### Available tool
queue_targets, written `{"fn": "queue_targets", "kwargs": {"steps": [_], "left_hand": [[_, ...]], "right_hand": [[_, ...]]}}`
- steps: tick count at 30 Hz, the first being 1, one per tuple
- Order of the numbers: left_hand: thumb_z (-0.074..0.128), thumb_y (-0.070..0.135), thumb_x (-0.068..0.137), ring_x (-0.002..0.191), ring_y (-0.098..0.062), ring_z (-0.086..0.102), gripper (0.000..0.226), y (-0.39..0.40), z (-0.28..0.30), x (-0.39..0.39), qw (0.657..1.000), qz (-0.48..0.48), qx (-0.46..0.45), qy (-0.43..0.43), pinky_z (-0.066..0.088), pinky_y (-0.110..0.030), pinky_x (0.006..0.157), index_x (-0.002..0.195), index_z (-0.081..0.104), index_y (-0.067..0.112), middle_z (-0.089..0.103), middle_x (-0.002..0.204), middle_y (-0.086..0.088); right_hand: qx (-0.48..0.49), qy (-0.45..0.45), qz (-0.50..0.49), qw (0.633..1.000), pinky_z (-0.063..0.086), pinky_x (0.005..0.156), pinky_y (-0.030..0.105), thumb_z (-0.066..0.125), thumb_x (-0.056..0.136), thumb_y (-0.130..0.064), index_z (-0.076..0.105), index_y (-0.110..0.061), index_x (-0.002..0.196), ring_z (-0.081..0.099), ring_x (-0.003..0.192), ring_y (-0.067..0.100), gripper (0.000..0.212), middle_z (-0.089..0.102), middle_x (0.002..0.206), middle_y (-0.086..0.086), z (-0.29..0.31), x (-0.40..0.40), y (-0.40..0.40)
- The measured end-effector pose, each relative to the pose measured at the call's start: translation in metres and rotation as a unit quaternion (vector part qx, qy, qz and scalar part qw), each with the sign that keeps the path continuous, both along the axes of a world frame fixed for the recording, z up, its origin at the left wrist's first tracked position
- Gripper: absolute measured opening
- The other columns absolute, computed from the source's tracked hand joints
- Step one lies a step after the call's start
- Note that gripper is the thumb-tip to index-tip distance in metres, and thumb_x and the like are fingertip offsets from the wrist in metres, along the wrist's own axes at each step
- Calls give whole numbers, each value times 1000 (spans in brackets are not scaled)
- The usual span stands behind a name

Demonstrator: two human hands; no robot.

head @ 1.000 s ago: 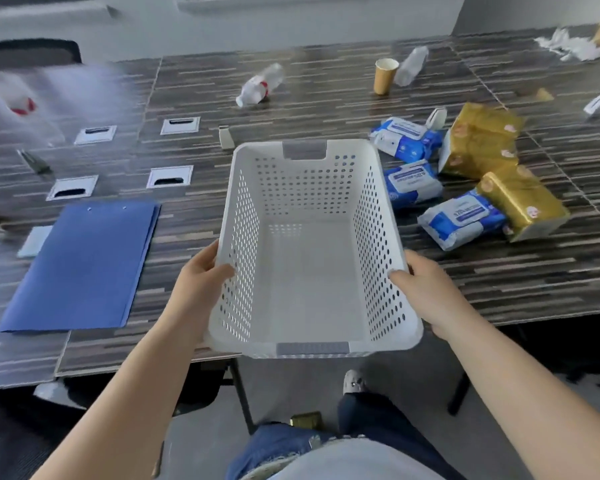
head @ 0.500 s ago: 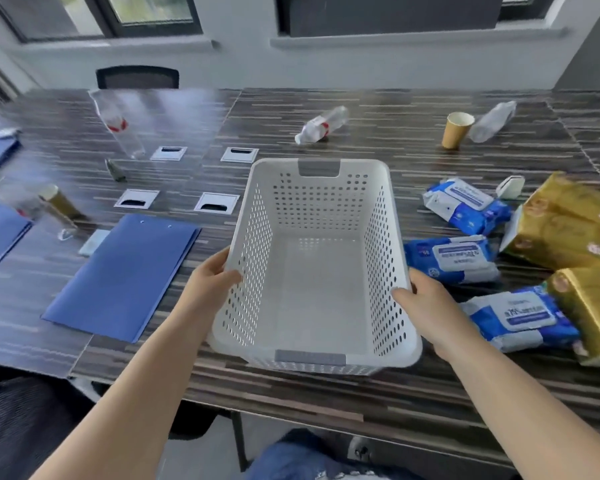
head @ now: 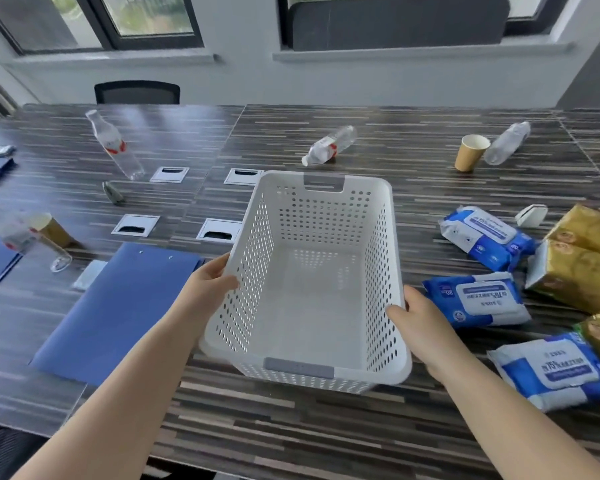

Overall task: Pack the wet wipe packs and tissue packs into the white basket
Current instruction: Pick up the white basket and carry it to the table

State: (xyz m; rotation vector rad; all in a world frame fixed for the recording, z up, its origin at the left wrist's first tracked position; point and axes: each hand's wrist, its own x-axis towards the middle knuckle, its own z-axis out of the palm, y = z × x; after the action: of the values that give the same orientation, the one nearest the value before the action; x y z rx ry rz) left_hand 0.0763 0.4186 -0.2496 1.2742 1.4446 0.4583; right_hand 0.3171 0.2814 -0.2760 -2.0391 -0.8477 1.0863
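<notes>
Nearest: the left hand [head: 208, 285] and the right hand [head: 420, 315], each gripping a long side rim of the white basket [head: 326, 368], thumbs hooked inside, fingers wrapped outside. The basket sat on the striped table [head: 257, 427] near its front edge and held nothing.

Just right of the basket: three wet wipe packs, near [head: 551, 370], middle [head: 478, 299] and far [head: 485, 237]. Beyond and beside these: gold tissue packs [head: 582, 271] (partly cut off at the frame edge).

Left: a blue folder [head: 118, 306].

Far: toppled bottles [head: 329, 145] and a paper cup [head: 470, 157].

Risk, as a judgement: the right hand lay close against the middle wipe pack, so sliding the basket rightward could shove packs towards the table edge; slick wrappers might slip from a loose grip.
</notes>
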Motion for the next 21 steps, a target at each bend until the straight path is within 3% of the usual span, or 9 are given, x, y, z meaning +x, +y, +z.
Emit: {"fn": "queue_targets", "kwargs": {"steps": [3, 6, 10, 13, 18, 21], "left_hand": [[44, 0, 85, 75, -26, 64, 56, 14, -5, -1, 1000, -11, -5, 11, 52, -32, 66, 114, 63, 44, 72, 89, 0], [44, -1, 86, 80, -27, 66, 54, 19, -14, -4, 1000, -17, -12, 10, 53, -37, 73, 113, 64, 42, 74, 93, 0], [45, -2, 87, 74, -25, 66, 57, 21, -26, -8, 1000, -19, -23, 9, 53, -38, 73, 85, 66, 50, 74, 74, 5], [43, -3, 88, 71, -26, 64, 54, 23, -26, -7, 999, -26, -19, 1, 52, -34, 67, 86, 64, 47, 71, 79, -1], [47, 4, 91, 74, -25, 65, 37, 21, -26, -11, 999, -40, -20, 1, 51, -33, 64, 100, 64, 35, 70, 87, -3], [51, 9, 91, 76, -21, 69, 38, 24, -27, -13, 999, -34, 4, 3, 53, -34, 66, 101, 62, 44, 73, 91, 4]], "right_hand": [[-7, 6, -4, 1000, 52, 83, 38, 43, 92, -12, 53, -26, 104, 61, 92, 16, 20, 62, 94, -7, -3, -3, 7], [-12, 16, 0, 1000, 52, 78, 35, 44, 93, -15, 49, -28, 110, 61, 92, 15, 21, 59, 95, -9, -6, -7, 12], [-27, 32, -1, 999, 46, 67, 25, 45, 95, -18, 44, -25, 126, 57, 89, 13, 32, 55, 102, -7, -9, -11, 14], [-33, 37, -9, 999, 45, 63, 23, 45, 95, -19, 42, -22, 131, 57, 90, 13, 36, 54, 103, -6, -10, -11, 15], [-37, 44, -34, 998, 50, 82, 36, 47, 94, -20, 42, -21, 135, 58, 101, 18, 40, 59, 121, 3, -9, -12, 15], [-20, 61, -47, 997, 51, 91, 44, 52, 93, -25, 41, -23, 136, 60, 103, 19, 45, 59, 120, 1, -8, -11, 12]]}}
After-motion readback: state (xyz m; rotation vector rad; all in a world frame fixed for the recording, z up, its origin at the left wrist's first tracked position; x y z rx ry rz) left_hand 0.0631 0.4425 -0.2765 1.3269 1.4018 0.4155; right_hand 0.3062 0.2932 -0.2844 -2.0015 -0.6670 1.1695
